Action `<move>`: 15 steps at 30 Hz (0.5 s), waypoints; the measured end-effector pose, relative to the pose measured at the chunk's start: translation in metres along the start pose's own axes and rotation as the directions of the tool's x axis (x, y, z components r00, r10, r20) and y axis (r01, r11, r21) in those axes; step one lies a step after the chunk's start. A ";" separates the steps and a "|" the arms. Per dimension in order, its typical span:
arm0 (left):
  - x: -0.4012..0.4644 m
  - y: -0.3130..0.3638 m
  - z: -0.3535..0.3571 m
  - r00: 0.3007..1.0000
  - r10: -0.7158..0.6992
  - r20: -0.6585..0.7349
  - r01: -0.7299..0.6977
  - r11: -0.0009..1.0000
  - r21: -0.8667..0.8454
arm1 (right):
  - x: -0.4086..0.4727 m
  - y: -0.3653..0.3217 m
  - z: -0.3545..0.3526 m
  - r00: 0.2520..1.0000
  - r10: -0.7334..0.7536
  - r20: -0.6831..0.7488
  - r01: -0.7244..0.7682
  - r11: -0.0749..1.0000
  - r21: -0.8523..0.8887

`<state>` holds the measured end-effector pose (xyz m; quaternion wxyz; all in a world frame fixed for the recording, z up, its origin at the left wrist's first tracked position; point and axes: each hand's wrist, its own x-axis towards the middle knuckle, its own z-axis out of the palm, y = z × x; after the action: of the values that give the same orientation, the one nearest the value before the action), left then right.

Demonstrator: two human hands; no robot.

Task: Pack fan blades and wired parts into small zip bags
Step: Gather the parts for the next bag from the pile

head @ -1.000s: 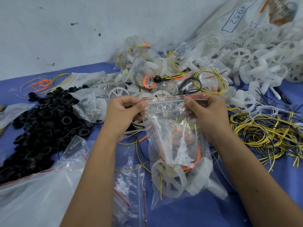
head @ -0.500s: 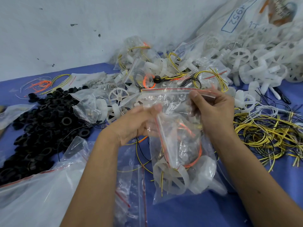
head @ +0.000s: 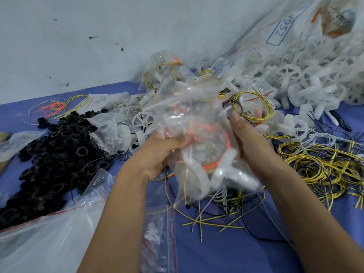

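Top right, sack (head: 295,26) label reads "4952".

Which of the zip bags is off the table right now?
The filled zip bag between both hands, holding white fan blades and orange wire; the others lie flat.

Motion-blurred zip bag (head: 199,146) contents

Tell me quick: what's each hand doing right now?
Left hand: grips the filled zip bag.
Right hand: fingers straight, pressed against the bag's side.
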<state>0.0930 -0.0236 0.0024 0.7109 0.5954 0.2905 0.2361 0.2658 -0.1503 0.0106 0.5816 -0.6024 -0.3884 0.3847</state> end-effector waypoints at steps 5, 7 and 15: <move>0.004 0.012 0.001 0.946 0.251 -0.203 -0.261 0.965 -0.024 | -0.005 0.000 0.007 0.927 -0.024 0.374 0.057 0.995 -0.079; 0.008 0.014 0.006 0.920 0.265 -0.287 -0.282 0.959 -0.019 | -0.012 0.002 0.008 0.946 -0.100 0.310 0.056 0.987 0.148; 0.021 -0.009 -0.015 0.538 0.758 -0.368 -0.228 0.552 0.802 | 0.074 -0.076 0.030 0.982 -0.100 0.158 0.032 0.922 0.386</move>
<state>0.0970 -0.0001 -0.0106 0.1749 0.7343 0.3958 0.5230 0.2669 -0.0687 0.0853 0.6641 -0.4279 -0.3757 0.4844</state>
